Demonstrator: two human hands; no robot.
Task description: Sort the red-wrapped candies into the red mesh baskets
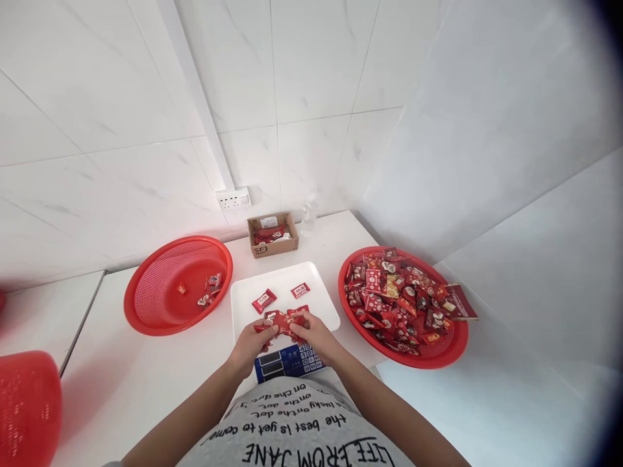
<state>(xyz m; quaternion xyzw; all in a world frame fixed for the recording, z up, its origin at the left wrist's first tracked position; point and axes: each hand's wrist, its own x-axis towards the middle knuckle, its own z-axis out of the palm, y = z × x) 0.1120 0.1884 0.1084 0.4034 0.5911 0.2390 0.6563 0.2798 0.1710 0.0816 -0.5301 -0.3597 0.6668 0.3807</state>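
My left hand (250, 347) and my right hand (316, 334) pinch a red candy packet (281, 320) between them, above the near edge of a white scale tray (287, 272). Its wrapper carries white lettering. Another red packet edge shows behind my right fingers; whether I hold it too is unclear. Farther up on the tray lie two red wrapped candies, one at left (264, 300) and one at right (300, 290). Below my hands is the scale's blue keypad panel (291, 363), partly covered by my fingers and shirt.
A red basket (346, 295) heaped with wrapped candies stands at right. Another red basket (160, 279) at left holds a few small packets. A cardboard box (276, 248) with red packets and a clear plastic bottle (309, 217) stand near the wall. More red plastic (29, 408) is at lower left.
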